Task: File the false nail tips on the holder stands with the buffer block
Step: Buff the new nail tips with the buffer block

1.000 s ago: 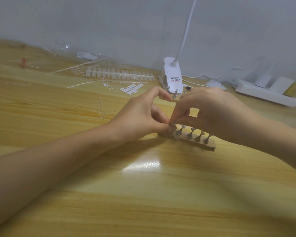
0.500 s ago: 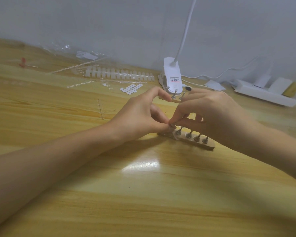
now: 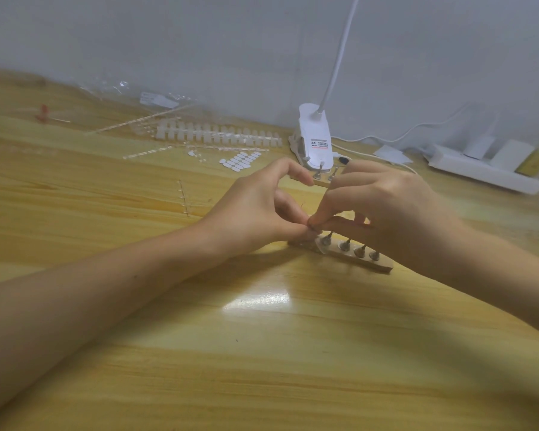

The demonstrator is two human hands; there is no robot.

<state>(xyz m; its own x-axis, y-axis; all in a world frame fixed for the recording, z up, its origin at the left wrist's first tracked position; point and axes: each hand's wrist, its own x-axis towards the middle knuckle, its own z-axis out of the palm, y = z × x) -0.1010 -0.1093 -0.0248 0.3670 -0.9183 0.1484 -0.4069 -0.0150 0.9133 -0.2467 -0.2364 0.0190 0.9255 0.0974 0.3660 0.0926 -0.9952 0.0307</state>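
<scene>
Right hand (image 3: 395, 209) pinches nail tip (image 3: 319, 247) (curled)

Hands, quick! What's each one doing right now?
Left hand: pinching, seemingly a nail tip on the holder stand.
Right hand: pinching at the same nail tip.

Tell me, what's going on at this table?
A person's left hand and right hand meet fingertip to fingertip over the left end of a light wooden holder strip with small metal stands, on a yellow wooden table. Whether they hold a nail tip there is too small to tell. No buffer block shows.
</scene>
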